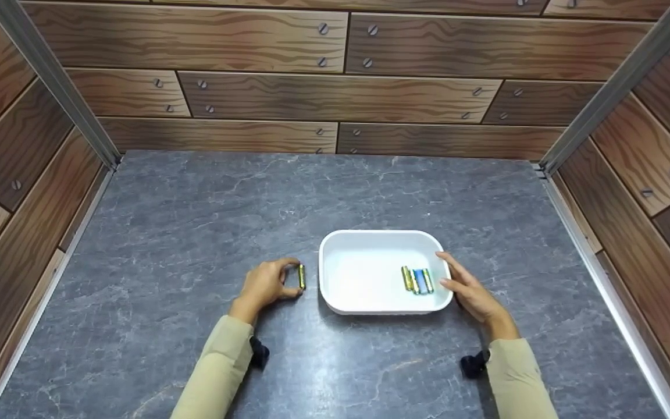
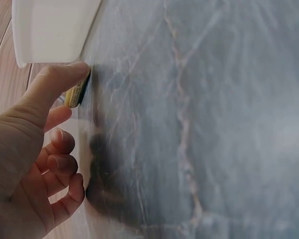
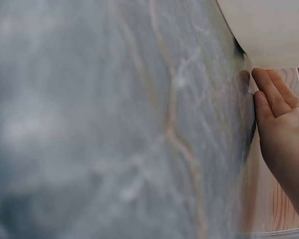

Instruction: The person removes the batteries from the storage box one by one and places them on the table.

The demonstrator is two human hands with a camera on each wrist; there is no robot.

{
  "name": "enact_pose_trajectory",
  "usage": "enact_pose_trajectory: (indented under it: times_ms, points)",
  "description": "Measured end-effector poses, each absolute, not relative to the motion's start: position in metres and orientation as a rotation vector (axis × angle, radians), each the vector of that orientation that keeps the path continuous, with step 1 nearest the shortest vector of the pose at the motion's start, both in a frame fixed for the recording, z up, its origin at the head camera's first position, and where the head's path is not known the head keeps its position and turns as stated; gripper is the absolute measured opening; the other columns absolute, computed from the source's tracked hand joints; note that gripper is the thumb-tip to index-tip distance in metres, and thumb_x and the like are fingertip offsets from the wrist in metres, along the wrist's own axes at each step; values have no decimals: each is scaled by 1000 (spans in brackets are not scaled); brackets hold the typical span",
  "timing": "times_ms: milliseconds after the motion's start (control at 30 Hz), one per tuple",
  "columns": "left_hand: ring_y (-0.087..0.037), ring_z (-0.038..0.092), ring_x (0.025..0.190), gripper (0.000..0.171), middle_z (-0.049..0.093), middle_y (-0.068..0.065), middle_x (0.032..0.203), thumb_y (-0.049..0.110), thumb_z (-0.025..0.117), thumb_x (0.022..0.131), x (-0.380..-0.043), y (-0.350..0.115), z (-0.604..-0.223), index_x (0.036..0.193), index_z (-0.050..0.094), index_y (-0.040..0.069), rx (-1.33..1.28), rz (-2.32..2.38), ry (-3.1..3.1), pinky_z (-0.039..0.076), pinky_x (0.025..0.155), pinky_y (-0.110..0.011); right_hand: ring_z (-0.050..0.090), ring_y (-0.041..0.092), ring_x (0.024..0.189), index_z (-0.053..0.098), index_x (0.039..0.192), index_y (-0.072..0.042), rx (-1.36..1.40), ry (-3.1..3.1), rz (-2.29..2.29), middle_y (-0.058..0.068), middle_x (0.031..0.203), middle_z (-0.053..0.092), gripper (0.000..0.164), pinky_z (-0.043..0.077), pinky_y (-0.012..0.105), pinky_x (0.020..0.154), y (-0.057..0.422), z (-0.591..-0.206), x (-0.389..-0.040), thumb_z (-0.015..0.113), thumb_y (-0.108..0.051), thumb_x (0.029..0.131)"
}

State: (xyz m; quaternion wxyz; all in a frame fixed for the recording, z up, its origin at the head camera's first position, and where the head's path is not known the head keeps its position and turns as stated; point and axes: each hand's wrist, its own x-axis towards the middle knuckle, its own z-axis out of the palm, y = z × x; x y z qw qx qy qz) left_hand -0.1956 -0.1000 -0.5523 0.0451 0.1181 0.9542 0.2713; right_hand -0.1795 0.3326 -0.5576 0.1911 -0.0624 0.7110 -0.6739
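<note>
A gold-and-dark battery (image 1: pixel 302 276) stands out from the grey surface left of a white plastic tub (image 1: pixel 358 267). My left hand (image 1: pixel 265 284) pinches it by its two ends between thumb and forefinger; the other fingers curl loosely in the left wrist view, where the battery (image 2: pixel 77 92) is partly hidden by the thumb. At the tub's right end, my right hand (image 1: pixel 471 291) grips the rim with its thumb and a finger over the edge. Several batteries (image 1: pixel 416 280), gold and blue, lie side by side inside the tub near that end.
The grey marbled tabletop (image 1: pixel 224 203) spreads around the tub. Wood-patterned panels (image 1: pixel 335 96) wall it in at the back and both sides, with metal posts (image 1: pixel 602 87) at the corners. Black wrist cameras (image 1: pixel 474 365) sit beside the sleeves.
</note>
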Motion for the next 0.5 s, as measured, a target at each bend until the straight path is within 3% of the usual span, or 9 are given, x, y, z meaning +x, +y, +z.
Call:
enact_pose_trajectory:
  times_ms: [500]
  points:
    - [-8, 40, 56, 56, 51, 8, 65, 39, 82, 72, -193, -98, -536, 122, 65, 21, 332, 881, 2875, 32, 53, -26, -10, 31, 150, 10, 153, -2, -166, 1992, -1906, 16, 164, -3, 68, 23, 2, 100, 332, -558, -180, 47, -5, 97]
